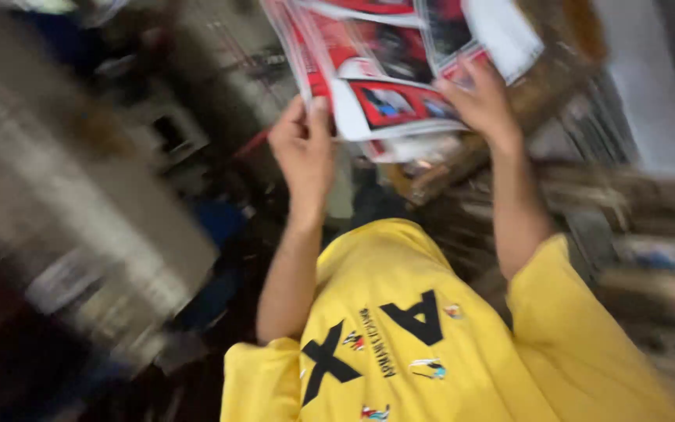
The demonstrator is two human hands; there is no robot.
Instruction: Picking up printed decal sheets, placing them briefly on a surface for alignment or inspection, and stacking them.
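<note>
- Your left hand (302,152) pinches the lower left corner of the red-and-white printed sheets (388,62).
- Your right hand (482,101) grips their lower right edge, fingers spread beneath.
- The sheets are raised above your yellow shirt (400,328); surroundings blurred.

The place looks like a crowded storeroom or small workshop, though motion blur hides much. A large grey-brown cardboard box (80,219) fills the left of the frame. Stacked flat boards or shelves (650,227) run along the right edge, below a pale plain wall (650,70) at upper right. A round brown woven basket (541,86) sits near the top centre, and dark cluttered goods (197,133) crowd the upper left.
</note>
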